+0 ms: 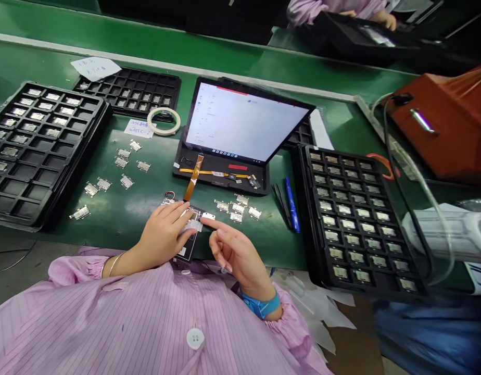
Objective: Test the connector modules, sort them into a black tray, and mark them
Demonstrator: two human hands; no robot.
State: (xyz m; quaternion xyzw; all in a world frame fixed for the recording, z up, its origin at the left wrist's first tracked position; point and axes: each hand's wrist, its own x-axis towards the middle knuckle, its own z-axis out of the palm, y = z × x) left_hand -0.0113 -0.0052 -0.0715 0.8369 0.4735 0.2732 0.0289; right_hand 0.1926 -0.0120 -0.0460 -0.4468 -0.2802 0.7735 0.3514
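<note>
so the left hand [166,229] was lying palm-down over the circuit board [190,245], fingers loosely stretched out and close together, covering a good chunk of it. the tips blended into the parts underneath, but it looked laid on top rather than gripping. the right hand [236,255] had its index finger poked out at the board's right edge, by a small white tab [208,215], other fingers loosely curled. nothing visible in its grip, and i couldn't tell if the fingertip actually touched.

board sat on the green bench [154,182] right at the belly, with an orange ribbon cable [193,179] running up to the black shell [211,180] under a lit screen [244,122]. screen text was way too small to read. metal modules [236,217] lay just beyond the right hand. the left tray [37,192] got cut off by the frame, and a co-worker's sleeve [306,11] was cropped up top.
</note>
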